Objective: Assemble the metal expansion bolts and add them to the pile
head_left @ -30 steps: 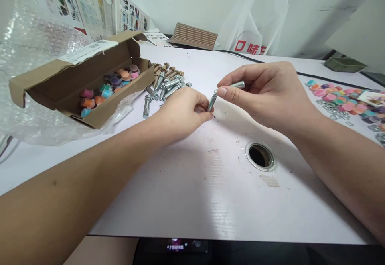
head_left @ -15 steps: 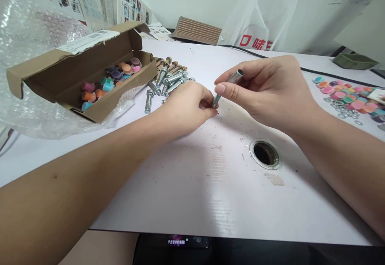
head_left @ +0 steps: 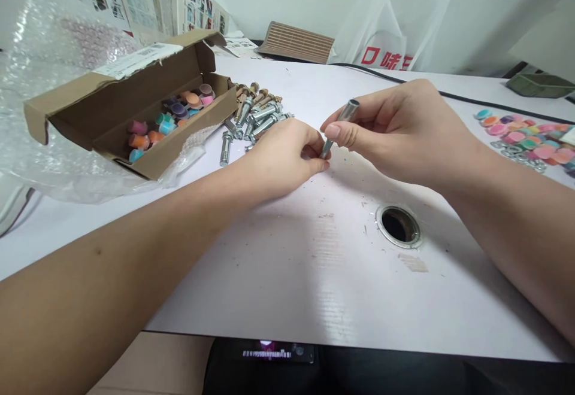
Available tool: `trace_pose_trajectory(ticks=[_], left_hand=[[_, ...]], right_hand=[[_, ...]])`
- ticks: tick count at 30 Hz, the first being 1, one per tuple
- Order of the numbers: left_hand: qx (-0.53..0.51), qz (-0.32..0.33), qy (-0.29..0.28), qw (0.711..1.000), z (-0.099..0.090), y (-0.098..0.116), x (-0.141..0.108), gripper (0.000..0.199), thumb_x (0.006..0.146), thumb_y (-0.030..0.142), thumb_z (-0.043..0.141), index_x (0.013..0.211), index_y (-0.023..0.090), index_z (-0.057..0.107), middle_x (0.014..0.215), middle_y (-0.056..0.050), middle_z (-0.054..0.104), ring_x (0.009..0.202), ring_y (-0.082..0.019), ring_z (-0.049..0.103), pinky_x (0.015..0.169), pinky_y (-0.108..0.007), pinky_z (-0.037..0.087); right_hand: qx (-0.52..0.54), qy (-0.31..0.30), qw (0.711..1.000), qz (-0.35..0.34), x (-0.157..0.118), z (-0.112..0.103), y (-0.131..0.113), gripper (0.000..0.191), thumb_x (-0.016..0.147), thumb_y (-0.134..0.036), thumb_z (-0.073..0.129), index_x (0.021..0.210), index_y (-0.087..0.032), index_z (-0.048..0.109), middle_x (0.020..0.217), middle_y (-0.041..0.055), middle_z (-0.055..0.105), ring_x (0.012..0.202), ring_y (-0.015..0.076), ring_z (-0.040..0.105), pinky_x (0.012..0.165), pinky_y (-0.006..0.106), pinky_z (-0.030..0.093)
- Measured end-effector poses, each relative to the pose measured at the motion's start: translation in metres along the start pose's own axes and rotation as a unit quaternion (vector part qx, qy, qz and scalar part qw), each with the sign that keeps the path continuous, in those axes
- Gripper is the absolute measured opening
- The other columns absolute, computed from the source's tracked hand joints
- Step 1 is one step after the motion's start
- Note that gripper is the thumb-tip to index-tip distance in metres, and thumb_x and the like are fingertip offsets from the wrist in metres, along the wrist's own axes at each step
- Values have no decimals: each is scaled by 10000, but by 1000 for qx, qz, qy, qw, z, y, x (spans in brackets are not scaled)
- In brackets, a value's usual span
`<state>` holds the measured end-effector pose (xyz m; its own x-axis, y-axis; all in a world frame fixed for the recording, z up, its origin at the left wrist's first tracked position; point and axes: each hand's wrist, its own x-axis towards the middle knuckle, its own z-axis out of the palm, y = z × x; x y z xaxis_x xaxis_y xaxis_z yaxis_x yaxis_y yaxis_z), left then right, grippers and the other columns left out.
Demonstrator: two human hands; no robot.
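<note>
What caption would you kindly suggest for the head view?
Near bolts, right hand holds metal tube, left hand at lower end.

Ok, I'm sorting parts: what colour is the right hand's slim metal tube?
The tube is silver, clearest in the head view.

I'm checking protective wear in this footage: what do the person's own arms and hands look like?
The left hand and right hand are bare: no gloves, and no rings or watch visible. The left forearm and right forearm show no sleeves. A small round spot marks the left forearm.
</note>
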<state>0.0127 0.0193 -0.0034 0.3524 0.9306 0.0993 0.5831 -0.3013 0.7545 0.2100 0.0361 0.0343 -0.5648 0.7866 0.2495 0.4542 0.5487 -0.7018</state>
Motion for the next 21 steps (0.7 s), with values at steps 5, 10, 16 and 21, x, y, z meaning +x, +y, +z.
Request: trace_pose_trajectory(ticks=[5, 10, 16, 21], left_hand=[[-4, -3, 2, 1000, 0, 0, -1, 70, 839, 190, 728, 778, 157, 730, 680, 21, 634, 663, -119, 531, 658, -319, 370], [-12, -5, -4, 1000, -1, 0, 0, 68, 838, 184, 723, 778, 155, 739, 657, 32, 590, 644, -111, 490, 644, -322, 346], [-24, -3, -11, 1000, -1, -3, 1, 82, 843, 227, 721, 807, 160, 752, 692, 19, 624, 670, -126, 512, 664, -324, 372], [-38, 3, -7, 999, -1, -2, -1, 100, 815, 259, 748, 759, 189, 702, 698, 5, 636, 719, -163, 558, 708, -330, 438]], right_hand=[[10, -20, 999, -23, 0, 5, 9, 425, 918, -597, 806, 827, -182, 792, 880, 56, 758, 754, 152, 633, 674, 310, 468], [41, -40, 998, -19, 0, 6, 16, 458, 869, -644, 834, 851, -188, 802, 897, 49, 760, 788, 160, 658, 696, 301, 495], [-3, -23, 1000, -8, 0, 7, 13, 405, 911, -584, 814, 860, -182, 808, 826, 49, 740, 707, 143, 603, 620, 303, 439], [-22, -31, 999, 2, -3, 6, 8, 362, 932, -528, 792, 847, -176, 795, 790, 47, 710, 699, 143, 576, 613, 301, 412]])
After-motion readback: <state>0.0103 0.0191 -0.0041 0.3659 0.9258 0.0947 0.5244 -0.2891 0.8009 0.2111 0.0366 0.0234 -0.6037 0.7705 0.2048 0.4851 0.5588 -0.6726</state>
